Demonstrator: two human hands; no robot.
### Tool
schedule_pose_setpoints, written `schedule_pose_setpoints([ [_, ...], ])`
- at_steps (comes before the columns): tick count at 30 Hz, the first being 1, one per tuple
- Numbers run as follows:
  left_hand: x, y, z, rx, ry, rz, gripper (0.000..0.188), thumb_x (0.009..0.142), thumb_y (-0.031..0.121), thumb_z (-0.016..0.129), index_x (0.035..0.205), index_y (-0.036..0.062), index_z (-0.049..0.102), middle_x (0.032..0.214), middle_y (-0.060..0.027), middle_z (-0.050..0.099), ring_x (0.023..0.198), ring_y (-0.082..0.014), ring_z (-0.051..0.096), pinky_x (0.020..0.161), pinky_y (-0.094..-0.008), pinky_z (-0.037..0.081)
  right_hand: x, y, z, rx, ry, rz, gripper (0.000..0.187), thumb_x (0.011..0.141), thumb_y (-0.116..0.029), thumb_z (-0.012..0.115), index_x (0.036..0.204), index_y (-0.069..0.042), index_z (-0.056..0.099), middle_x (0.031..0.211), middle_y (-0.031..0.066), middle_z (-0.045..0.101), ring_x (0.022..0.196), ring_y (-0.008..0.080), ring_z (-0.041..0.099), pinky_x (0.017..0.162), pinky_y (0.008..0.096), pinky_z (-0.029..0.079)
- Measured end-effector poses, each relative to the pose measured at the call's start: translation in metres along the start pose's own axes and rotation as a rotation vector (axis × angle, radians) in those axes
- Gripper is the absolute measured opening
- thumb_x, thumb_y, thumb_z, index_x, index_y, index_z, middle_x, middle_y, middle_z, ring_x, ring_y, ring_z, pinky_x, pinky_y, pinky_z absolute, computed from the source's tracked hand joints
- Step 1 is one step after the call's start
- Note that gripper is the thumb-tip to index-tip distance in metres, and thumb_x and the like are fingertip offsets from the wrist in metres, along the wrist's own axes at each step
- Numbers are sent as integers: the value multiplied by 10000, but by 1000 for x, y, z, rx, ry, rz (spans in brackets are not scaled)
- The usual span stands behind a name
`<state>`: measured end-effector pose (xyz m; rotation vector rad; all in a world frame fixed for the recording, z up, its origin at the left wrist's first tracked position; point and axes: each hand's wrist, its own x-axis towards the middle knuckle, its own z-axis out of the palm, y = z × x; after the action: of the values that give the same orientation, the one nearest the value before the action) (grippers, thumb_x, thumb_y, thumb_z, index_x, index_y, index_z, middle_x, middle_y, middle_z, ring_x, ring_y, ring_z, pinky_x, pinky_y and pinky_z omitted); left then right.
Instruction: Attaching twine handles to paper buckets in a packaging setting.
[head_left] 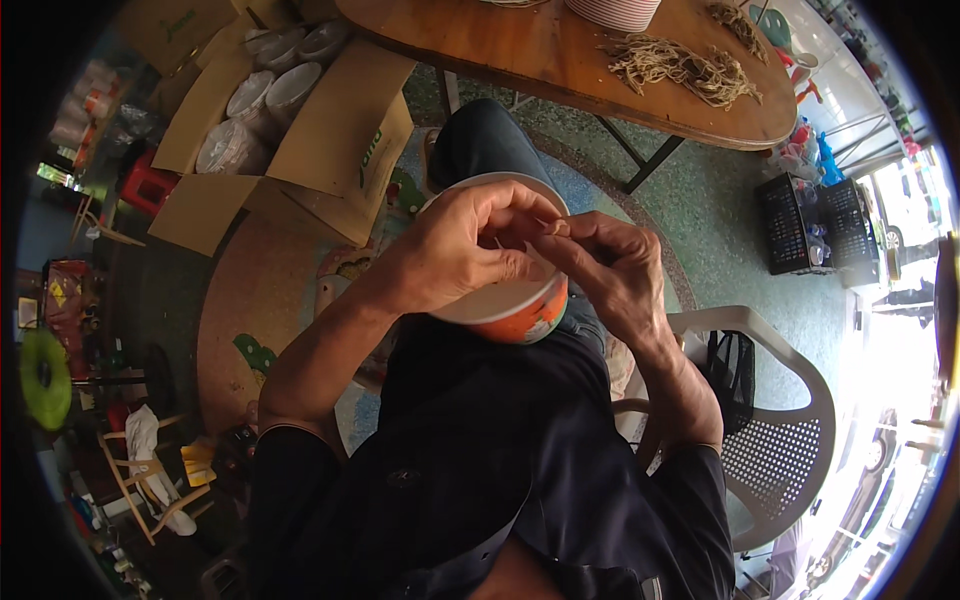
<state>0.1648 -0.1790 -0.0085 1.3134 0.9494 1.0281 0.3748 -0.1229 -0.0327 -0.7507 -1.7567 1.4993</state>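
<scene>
A round paper tub (500, 325), orange outside and white inside, rests on my lap. Above its opening my two hands meet at the fingertips. My right hand (622, 270) is closed, pinching a small tan piece (556, 229) between thumb and fingers; its kind is too small to tell. Curled beside it, my left hand (450, 245) is closed too, with its index fingertip at that same piece. What lies within the left fingers is hidden. The tub's inside is partly covered by my hands.
A wooden table (520, 60) stands ahead, bearing dried stringy roots (685, 72) and stacked striped tubs (612, 12). An open cardboard box (335, 130) with plastic-wrapped white tubs (292, 88) is at the far left. Right are a black crate (795, 225) and a plastic chair (780, 455).
</scene>
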Motion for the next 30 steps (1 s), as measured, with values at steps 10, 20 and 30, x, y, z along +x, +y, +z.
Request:
schedule_pose_setpoints([
  [10, -5, -5, -13, -30, 71, -160, 154, 938, 90, 784, 1059, -4, 767, 1008, -65, 778, 981, -111, 717, 890, -239, 564, 6, -14, -22, -111, -97, 16, 138, 982, -48, 716, 1102, 16, 693, 848, 41, 717, 785, 88, 668, 724, 252, 550],
  [20, -8, 2, -1, 73, 38, 149, 93, 998, 41, 686, 955, -38, 710, 823, -81, 746, 798, -123, 724, 763, -268, 574, 11, -2, -20, -367, -230, -195, 168, 939, 8, 682, 1095, 17, 618, 938, 141, 742, 857, 237, 749, 780, 359, 584],
  [30, 4, 1, -3, 159, -107, -160, 222, 979, 156, 744, 975, -66, 757, 767, -56, 733, 720, -92, 690, 693, -249, 539, 14, -48, -40, -642, -353, -410, 153, 855, 72, 670, 959, -18, 603, 853, 110, 674, 761, 306, 700, 689, 388, 563],
])
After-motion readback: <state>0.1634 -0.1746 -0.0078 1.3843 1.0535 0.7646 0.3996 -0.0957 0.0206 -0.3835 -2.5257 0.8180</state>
